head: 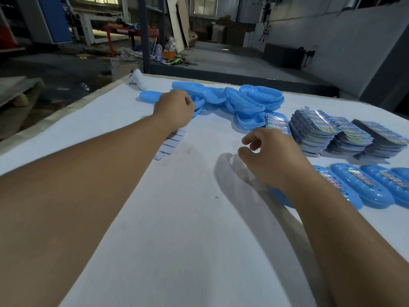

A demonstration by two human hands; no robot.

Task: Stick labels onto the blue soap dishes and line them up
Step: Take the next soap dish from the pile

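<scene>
Left hand [174,109] reaches into the unlabelled soap dishes [243,98] at the table's [177,218] far edge, fingers curled on one. Right hand [270,158] hangs loosely curled, empty, beside the labelled row [363,187]; label stacks [332,134] lie between.

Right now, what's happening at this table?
A person is labelling blue plastic soap dishes on a white table. The left hand reaches into the heap of unlabelled blue dishes at the far edge, its grip closing on one. The right hand hovers loosely curled, holding nothing. Stacks of shiny printed labels sit right; labelled dishes line up beside them.
</scene>
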